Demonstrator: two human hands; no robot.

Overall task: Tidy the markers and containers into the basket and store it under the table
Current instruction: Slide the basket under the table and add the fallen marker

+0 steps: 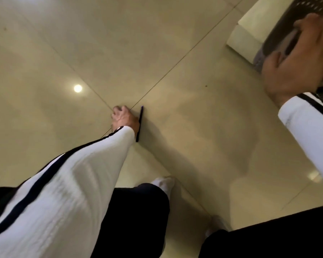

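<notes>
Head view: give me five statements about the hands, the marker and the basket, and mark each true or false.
1. The left hand is down at the tiled floor. True.
2. A dark marker lies by the left hand. True; whether the fingers actually grip it cannot be told.
3. The right hand hangs empty. False; it is on the dark perforated basket.
4. The basket sits at the lower left of the view. False; it is at the upper right.
5. Both sleeves are plain black. False; the left sleeve is white with dark stripes, as is the right.
</notes>
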